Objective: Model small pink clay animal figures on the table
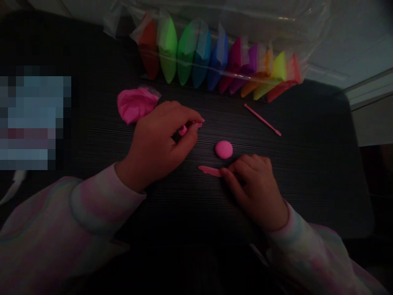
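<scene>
My left hand (pixel 166 139) pinches a small bit of pink modelling clay (pixel 183 130) between thumb and fingers, just over the dark table. My right hand (pixel 253 186) is closed round the end of a pink plastic clay knife (pixel 210 170), whose blade points left and lies low at the table. Between the hands, slightly beyond the knife, sits a smooth rounded disc of pink clay (pixel 224 149), which neither hand touches. Behind my left hand lies a crumpled pink clay packet (pixel 135 104), partly covered by the hand.
A clear plastic bag (pixel 196 67) of several coloured clay packets stretches along the far side of the table (pixel 319 164). A thin pink modelling stick (pixel 263 119) lies at the right, beyond my right hand. A blurred, pixelated patch (pixel 33 123) covers something at the left.
</scene>
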Demonstrator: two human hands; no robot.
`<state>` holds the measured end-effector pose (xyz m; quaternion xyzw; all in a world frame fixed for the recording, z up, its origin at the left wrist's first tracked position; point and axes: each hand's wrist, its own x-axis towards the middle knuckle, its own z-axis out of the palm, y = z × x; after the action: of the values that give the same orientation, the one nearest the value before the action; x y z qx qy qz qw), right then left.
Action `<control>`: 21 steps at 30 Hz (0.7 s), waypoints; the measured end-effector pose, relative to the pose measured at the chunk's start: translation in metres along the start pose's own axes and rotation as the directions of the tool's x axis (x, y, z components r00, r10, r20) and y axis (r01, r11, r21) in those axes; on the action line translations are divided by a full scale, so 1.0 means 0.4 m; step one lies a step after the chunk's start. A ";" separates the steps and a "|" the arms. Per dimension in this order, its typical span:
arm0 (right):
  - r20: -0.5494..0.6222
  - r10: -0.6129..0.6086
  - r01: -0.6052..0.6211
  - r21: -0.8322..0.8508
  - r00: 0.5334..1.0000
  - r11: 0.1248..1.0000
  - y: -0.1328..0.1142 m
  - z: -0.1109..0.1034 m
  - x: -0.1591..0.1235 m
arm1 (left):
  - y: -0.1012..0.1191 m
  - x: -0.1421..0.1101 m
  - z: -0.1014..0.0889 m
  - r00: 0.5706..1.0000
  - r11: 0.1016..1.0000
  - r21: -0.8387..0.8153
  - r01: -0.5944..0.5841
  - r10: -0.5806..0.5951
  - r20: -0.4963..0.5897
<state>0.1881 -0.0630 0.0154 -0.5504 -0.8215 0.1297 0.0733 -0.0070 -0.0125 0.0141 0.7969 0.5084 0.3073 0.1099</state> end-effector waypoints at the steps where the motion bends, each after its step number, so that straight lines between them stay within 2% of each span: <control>1: -0.004 0.001 -0.001 -0.007 1.000 1.000 -0.001 0.001 0.000 | 0.000 0.000 0.000 1.000 1.000 -0.001 -0.001 0.001 0.003; 15: 0.028 0.096 -0.095 -0.014 0.995 0.995 -0.016 -0.001 -0.004 | -0.001 0.004 0.003 0.999 1.000 -0.001 -0.026 0.025 -0.025; 18: 0.022 0.108 -0.108 -0.025 0.994 0.994 -0.019 0.001 -0.006 | 0.004 -0.005 -0.001 0.990 0.990 -0.003 -0.141 0.141 0.028; 21: 0.012 0.112 -0.111 -0.036 0.994 0.993 -0.019 0.004 -0.007 | 0.015 -0.037 -0.009 0.932 0.947 -0.018 -0.320 0.318 0.175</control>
<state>0.1819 -0.0687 0.0163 -0.5958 -0.7921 0.1228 0.0503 -0.0091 -0.0288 0.0140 0.8933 0.3624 0.2467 0.0988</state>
